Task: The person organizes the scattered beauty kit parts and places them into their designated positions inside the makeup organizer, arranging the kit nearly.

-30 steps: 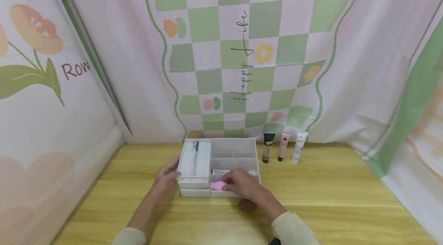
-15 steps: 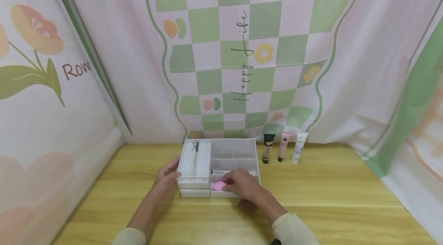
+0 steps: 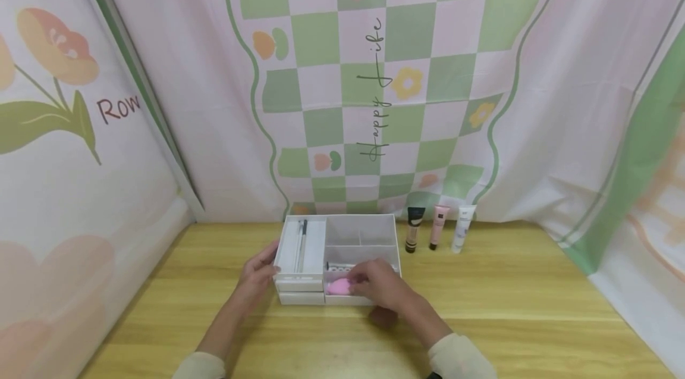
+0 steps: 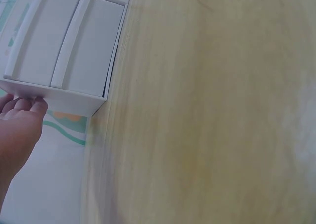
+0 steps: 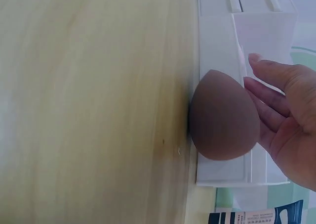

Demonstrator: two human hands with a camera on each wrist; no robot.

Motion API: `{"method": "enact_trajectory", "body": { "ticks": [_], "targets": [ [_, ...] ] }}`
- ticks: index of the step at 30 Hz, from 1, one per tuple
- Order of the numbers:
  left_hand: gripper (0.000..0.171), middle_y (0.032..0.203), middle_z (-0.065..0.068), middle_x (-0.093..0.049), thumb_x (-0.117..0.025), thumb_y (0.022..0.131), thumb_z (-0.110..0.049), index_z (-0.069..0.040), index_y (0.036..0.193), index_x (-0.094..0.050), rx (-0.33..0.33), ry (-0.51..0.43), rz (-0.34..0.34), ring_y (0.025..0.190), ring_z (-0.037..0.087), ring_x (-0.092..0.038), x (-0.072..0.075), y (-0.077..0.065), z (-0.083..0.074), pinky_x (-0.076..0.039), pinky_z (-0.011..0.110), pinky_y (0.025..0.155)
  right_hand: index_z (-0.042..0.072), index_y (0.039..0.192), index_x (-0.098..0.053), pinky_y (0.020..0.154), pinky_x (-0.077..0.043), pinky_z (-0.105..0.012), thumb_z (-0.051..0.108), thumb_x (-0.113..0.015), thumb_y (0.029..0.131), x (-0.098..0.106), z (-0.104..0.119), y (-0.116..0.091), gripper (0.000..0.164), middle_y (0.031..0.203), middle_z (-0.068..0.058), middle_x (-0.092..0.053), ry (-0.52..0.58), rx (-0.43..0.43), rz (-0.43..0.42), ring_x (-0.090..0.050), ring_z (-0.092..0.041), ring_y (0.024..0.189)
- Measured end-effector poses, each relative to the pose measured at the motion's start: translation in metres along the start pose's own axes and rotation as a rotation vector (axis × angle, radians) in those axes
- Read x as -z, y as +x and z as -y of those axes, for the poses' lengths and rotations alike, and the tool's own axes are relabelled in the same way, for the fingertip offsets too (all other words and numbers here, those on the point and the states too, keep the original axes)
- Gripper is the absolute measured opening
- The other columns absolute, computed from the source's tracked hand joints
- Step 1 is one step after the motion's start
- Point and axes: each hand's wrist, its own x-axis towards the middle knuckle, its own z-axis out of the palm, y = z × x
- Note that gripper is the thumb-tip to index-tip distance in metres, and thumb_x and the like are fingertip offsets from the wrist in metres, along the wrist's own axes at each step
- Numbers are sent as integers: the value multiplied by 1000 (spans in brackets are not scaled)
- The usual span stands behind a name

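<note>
A white desktop organizer (image 3: 360,225) with two drawers (image 4: 91,41) stands on the wooden table. My left hand (image 3: 258,275) rests along its left side, fingertips against the outer wall in the left wrist view. A pink makeup sponge (image 3: 338,287) lies in the front right compartment. Over that compartment is my right hand (image 3: 379,284), its fingertips at the pink sponge's right end. A brown teardrop makeup sponge (image 5: 224,116) is held at the lower fingers of that hand, in front of the organizer's face. Thumb and forefinger stand apart in the right wrist view.
Two slim brushes (image 3: 302,245) lie on the organizer's left top tray. A white dotted item (image 3: 337,266) sits in the middle compartment. To the right stand a black-capped beige tube (image 3: 412,230), a pink tube (image 3: 438,227) and a white tube (image 3: 462,229). A patterned curtain (image 3: 412,28) hangs behind.
My right hand has shifted slightly to the right and loosened from the pink sponge, which now shows more of itself in the compartment. The left hand has stayed in place.
</note>
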Motion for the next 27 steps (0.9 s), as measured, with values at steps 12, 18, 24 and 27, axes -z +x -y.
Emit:
{"method": "enact_trajectory", "body": {
  "ticks": [12, 18, 24, 27],
  "targets": [
    [72, 168, 24, -16, -47, 89, 7, 9, 156, -22, 4, -3, -13, 157, 39, -13, 1, 0, 0, -38, 13, 111, 7, 110, -76, 86, -62, -36, 14, -67, 94, 17, -6, -18, 19, 103, -4, -78, -45, -3, -36, -71, -15, 93],
    [72, 169, 22, -15, -48, 90, 6, 7, 157, -21, 22, -8, -15, 158, 36, -14, 0, 0, 0, -36, 14, 112, 5, 110, -76, 85, -61, -31, 12, -67, 94, 28, -11, -30, 19, 102, -3, -77, -37, 6, -50, -70, -15, 93],
    [71, 169, 22, -14, -47, 91, 5, 8, 157, -21, 16, 9, -7, 159, 38, -12, -1, -1, -1, -34, 12, 112, 4, 107, -76, 81, -62, -27, 10, -68, 93, 33, -15, -39, 18, 99, -4, -78, -30, 38, -68, -71, -10, 89],
    [71, 169, 22, -15, -48, 90, 5, 7, 157, -22, 18, 8, -10, 159, 37, -12, -1, 0, -1, -34, 13, 113, 3, 104, -76, 78, -62, -28, 10, -68, 92, 35, -16, -43, 17, 96, -5, -78, -23, 70, -82, -70, -8, 85]
  ]
}}
